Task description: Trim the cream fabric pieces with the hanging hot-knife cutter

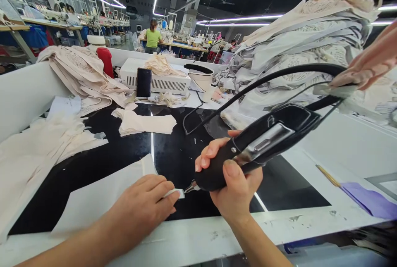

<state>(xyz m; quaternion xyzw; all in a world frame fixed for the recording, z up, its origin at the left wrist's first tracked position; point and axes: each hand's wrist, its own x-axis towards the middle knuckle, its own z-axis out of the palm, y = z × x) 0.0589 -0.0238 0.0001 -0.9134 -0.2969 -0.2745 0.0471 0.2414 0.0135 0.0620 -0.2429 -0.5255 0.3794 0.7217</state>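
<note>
My right hand [237, 182] wraps round a black corded handheld tool [273, 134] with a silver side lever, its thumb near the lever. The tool slants down to the left, ending in a narrow metal tip [192, 187]. Just left of that tip, my left hand [145, 201] pinches a small white tab [180, 193]; whether tip and tab touch I cannot tell. Partly beneath my left hand and forearm, a pale cut fabric piece [93, 196] lies on the black mat [173, 147].
Another hand [362, 68] reaches in at upper right by the tool's cable [279, 70]. Pale fabric lies in heaps at left [46, 143] and a tall stack at right [297, 44]. Behind the mat are a phone [144, 82] and a white vented box [164, 83].
</note>
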